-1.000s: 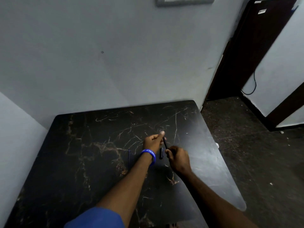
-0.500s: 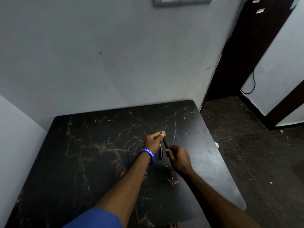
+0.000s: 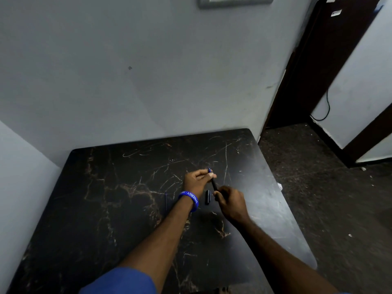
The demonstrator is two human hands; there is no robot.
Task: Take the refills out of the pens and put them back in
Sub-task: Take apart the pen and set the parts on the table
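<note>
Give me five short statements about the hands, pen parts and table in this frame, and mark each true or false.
1. Both hands grip one slim black pen barrel. True.
2. The blue wristband with white lettering sits on the right wrist. False: it is on the left wrist.
3. A short black pen cap lies on the table between the hands. True.
4. The black marble-patterned table is covered with paper. False: no paper shows.
5. The left hand lies flat on the table. False: it pinches the pen's far end; the right hand holds the near end.
</note>
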